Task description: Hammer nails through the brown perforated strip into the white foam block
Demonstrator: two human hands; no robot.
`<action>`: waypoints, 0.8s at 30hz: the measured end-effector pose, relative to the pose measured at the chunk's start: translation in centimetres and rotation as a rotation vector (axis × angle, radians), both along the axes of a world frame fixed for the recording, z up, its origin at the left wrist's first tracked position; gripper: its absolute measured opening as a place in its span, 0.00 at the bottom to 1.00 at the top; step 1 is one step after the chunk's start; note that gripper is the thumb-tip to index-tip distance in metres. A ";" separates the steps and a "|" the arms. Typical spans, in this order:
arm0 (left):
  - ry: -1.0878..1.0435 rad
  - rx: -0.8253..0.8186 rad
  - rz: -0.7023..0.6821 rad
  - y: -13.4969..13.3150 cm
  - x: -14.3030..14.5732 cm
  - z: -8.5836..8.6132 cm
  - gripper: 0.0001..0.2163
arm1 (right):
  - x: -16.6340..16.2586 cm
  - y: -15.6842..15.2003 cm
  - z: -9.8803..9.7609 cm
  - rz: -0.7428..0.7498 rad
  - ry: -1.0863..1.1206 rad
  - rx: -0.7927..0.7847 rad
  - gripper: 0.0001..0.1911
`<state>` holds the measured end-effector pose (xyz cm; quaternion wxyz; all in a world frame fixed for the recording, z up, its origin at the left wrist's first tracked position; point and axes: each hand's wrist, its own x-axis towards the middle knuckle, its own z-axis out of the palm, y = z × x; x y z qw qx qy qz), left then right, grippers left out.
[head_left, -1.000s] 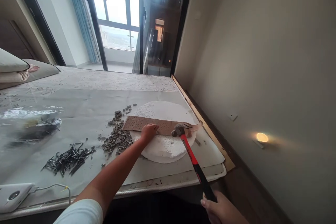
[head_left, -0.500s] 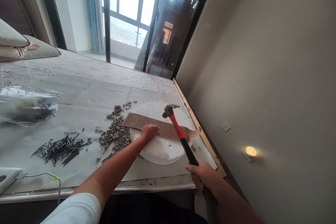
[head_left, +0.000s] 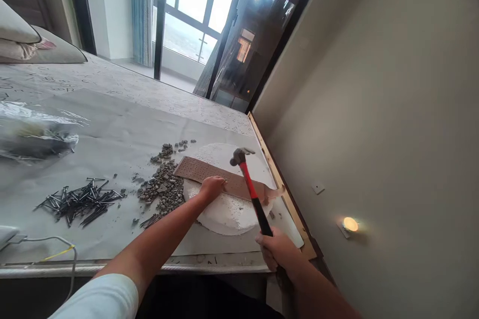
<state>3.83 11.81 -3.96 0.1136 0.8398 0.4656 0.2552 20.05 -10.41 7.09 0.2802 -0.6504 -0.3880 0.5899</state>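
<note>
My right hand (head_left: 279,249) is wrapped round the black grip of a claw hammer (head_left: 249,179) with a red and black handle. Its metal head is raised over a brown strip (head_left: 235,184) dotted with small holes. The strip lies across a round white slab (head_left: 224,217), its right end ragged and curled. My left hand (head_left: 212,188) is closed at the middle of the strip, fingertips pinched together near its surface. Whatever is between those fingers is too small to make out. Grey stone chips (head_left: 164,187) are heaped at the slab's left edge.
A pile of dark nails (head_left: 80,202) lies left of the chips, with a clear plastic bag (head_left: 37,134) behind it. A white cable (head_left: 52,239) runs over the near left edge. A wooden rail (head_left: 277,174) and the wall (head_left: 374,109) bound the right side.
The whole view has tilted and shifted slightly. My right hand and the hammer sit a little further left in view; my left hand stays at the same spot on the strip.
</note>
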 end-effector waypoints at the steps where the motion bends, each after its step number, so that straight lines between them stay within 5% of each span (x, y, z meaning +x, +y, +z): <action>1: 0.008 0.003 0.007 0.0 0.0 0.1 0.20 | -0.2 0.0 -0.2 0.013 -0.002 -0.029 0.12; 8: 0.021 0.024 0.019 0.0 0.0 0.1 0.19 | -0.5 0.1 -0.1 -0.041 0.011 0.122 0.10; 13: 0.065 0.018 0.036 0.2 0.1 -0.1 0.18 | -0.5 0.0 -1.2 -0.007 -0.084 -0.043 0.09; 19: 0.043 0.025 0.044 0.1 0.1 0.1 0.18 | -0.4 0.3 -1.0 -0.075 -0.057 0.087 0.09; 24: 0.060 0.006 0.042 0.0 0.1 0.5 0.16 | -0.9 0.4 -0.6 -0.014 -0.074 -0.086 0.09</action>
